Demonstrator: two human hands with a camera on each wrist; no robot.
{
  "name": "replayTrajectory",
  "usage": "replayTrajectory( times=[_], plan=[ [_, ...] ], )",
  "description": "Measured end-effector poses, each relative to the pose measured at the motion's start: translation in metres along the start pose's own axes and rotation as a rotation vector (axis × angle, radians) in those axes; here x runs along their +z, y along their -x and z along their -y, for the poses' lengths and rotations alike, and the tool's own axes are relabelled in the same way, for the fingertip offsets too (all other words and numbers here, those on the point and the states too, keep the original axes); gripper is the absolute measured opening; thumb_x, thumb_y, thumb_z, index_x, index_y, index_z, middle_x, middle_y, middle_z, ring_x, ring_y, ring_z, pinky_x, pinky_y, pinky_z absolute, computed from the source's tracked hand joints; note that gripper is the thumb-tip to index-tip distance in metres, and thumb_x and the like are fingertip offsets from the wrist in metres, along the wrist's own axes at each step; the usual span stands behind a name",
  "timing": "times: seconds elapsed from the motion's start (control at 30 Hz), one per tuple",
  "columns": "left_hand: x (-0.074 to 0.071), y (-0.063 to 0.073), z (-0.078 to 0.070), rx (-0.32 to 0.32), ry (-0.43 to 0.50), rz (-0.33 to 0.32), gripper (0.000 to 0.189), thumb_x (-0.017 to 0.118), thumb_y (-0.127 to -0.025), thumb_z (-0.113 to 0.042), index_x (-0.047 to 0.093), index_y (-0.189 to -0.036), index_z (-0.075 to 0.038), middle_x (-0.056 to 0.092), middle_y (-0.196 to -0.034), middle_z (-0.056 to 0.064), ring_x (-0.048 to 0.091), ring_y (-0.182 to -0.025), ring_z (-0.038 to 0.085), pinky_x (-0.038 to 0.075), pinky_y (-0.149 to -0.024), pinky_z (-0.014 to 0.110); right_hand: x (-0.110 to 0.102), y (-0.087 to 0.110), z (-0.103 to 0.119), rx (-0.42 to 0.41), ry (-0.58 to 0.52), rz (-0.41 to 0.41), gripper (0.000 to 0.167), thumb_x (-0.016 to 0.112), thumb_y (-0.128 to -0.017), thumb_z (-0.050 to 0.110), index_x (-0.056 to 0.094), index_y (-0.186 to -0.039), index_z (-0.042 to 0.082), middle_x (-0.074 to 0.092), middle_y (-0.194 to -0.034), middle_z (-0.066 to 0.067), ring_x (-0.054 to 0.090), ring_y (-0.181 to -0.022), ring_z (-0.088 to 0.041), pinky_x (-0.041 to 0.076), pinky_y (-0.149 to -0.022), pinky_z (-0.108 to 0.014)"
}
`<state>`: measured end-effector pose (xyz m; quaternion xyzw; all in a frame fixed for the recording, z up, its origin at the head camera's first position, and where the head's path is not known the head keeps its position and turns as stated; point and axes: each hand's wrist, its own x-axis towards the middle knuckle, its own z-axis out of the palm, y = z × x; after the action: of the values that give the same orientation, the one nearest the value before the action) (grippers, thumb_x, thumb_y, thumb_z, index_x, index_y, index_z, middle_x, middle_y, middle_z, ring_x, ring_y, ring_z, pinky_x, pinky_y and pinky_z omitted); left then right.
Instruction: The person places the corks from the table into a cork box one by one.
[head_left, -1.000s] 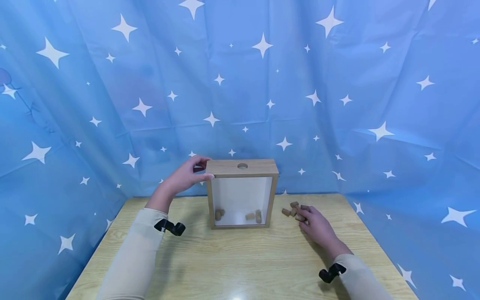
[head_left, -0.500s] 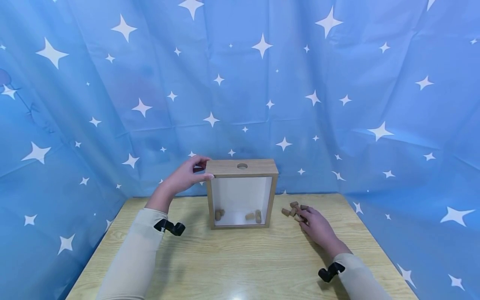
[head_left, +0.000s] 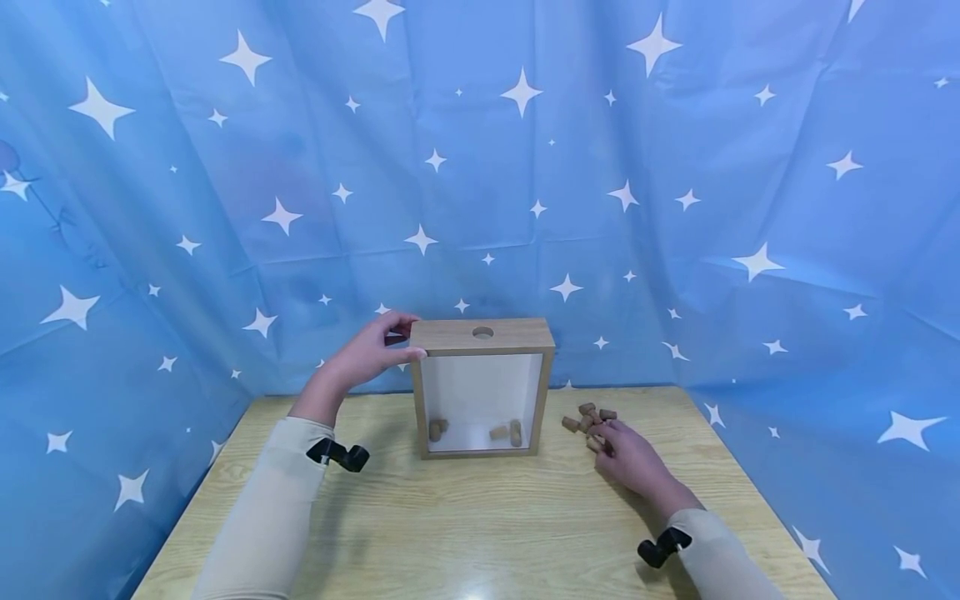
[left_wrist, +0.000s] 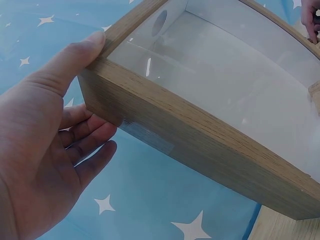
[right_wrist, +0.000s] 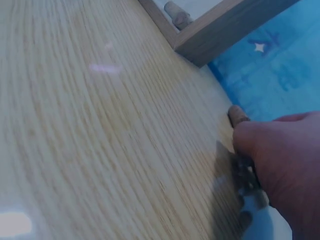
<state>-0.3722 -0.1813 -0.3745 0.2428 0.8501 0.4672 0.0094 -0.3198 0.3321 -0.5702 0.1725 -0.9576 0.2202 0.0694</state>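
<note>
A square wooden frame box (head_left: 483, 335) with a clear front and a round hole (head_left: 483, 332) in its top stands upright mid-table. Several corks (head_left: 515, 432) lie inside at the bottom. My left hand (head_left: 367, 350) grips its upper left corner; the left wrist view shows the thumb (left_wrist: 82, 50) on the front edge and fingers behind. To the right of the box, my right hand (head_left: 637, 462) pinches a cork (head_left: 595, 443) with index finger and thumb, at the near side of a small pile of loose corks (head_left: 587, 410). The right wrist view has that hand (right_wrist: 290, 160) low over the table, fingertips partly hidden.
The light wood table (head_left: 472, 517) ends just behind the box at a blue curtain (head_left: 480, 167) with white stars. Each sleeve (head_left: 273, 500) carries a black wrist mount (head_left: 339, 454).
My right fingers have shifted slightly toward me among the corks, uncovering one at the back of the pile. The left hand and the box stay where they were.
</note>
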Motion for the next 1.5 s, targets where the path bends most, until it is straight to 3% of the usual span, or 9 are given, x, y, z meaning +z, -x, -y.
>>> replayTrajectory(
  times=[0.13,0.33,0.47,0.7,0.93,1.13,1.5],
  plan=[
    [0.0,0.0,0.0,0.003,0.0,0.0,0.075,0.087,-0.098,-0.044,0.055,-0.157,-0.012,0.057,-0.15,0.014,0.051,-0.146,0.044,0.049,-0.116,0.061,-0.001,0.0,0.004,0.002,-0.048,-0.008,0.046,0.074,-0.094,0.004,0.072,-0.141,0.007,0.062,-0.107,-0.003,0.054,-0.08,-0.015,0.046,-0.073,-0.04],
    [0.0,0.0,0.0,0.001,-0.009,-0.004,0.075,0.087,-0.098,-0.045,0.055,-0.157,-0.013,0.057,-0.15,0.013,0.052,-0.145,0.042,0.049,-0.116,0.061,-0.008,-0.001,0.016,0.062,-0.309,-0.04,0.044,0.074,-0.099,0.001,0.069,-0.142,0.004,0.063,-0.097,-0.005,0.056,-0.08,-0.019,0.049,-0.066,-0.033],
    [0.0,0.0,0.001,0.001,-0.019,-0.006,0.075,0.086,-0.098,-0.047,0.055,-0.157,-0.013,0.057,-0.151,0.013,0.052,-0.145,0.04,0.049,-0.116,0.06,-0.014,-0.002,0.026,0.098,-0.4,-0.083,0.039,0.072,-0.096,-0.001,0.064,-0.135,0.004,0.058,-0.093,-0.004,0.055,-0.08,-0.02,0.049,-0.065,-0.029],
    [0.001,0.0,0.0,-0.006,-0.025,-0.007,0.078,0.085,-0.098,-0.049,0.053,-0.158,-0.013,0.056,-0.151,0.013,0.052,-0.145,0.04,0.05,-0.116,0.06,-0.025,-0.002,0.04,0.072,-0.452,-0.113,0.034,0.069,-0.096,-0.006,0.051,-0.122,0.007,0.059,-0.095,-0.006,0.055,-0.085,-0.02,0.049,-0.069,-0.028],
    [0.001,0.001,-0.001,-0.013,-0.023,-0.006,0.079,0.087,-0.096,-0.052,0.054,-0.158,-0.014,0.057,-0.151,0.012,0.052,-0.144,0.038,0.05,-0.116,0.059,-0.034,-0.005,0.052,0.034,-0.456,-0.114,0.029,0.069,-0.101,-0.005,0.052,-0.121,0.007,0.058,-0.096,-0.006,0.054,-0.082,-0.018,0.047,-0.068,-0.029],
    [-0.001,0.002,-0.002,-0.012,-0.036,-0.007,0.081,0.086,-0.098,-0.049,0.051,-0.16,-0.011,0.055,-0.153,0.014,0.051,-0.145,0.039,0.048,-0.118,0.06,-0.049,-0.009,0.065,0.018,-0.413,-0.14,0.027,0.076,-0.104,0.006,0.054,-0.119,0.007,0.062,-0.092,-0.004,0.056,-0.079,-0.019,0.048,-0.065,-0.031],
    [0.0,0.001,-0.002,-0.006,-0.023,-0.001,0.078,0.087,-0.097,-0.048,0.053,-0.158,-0.012,0.056,-0.15,0.013,0.053,-0.144,0.039,0.051,-0.115,0.058,-0.079,-0.02,0.083,-0.006,-0.44,-0.232,0.026,0.08,-0.104,0.015,0.061,-0.122,0.009,0.065,-0.094,-0.008,0.06,-0.082,-0.026,0.051,-0.066,-0.032]
  ],
)
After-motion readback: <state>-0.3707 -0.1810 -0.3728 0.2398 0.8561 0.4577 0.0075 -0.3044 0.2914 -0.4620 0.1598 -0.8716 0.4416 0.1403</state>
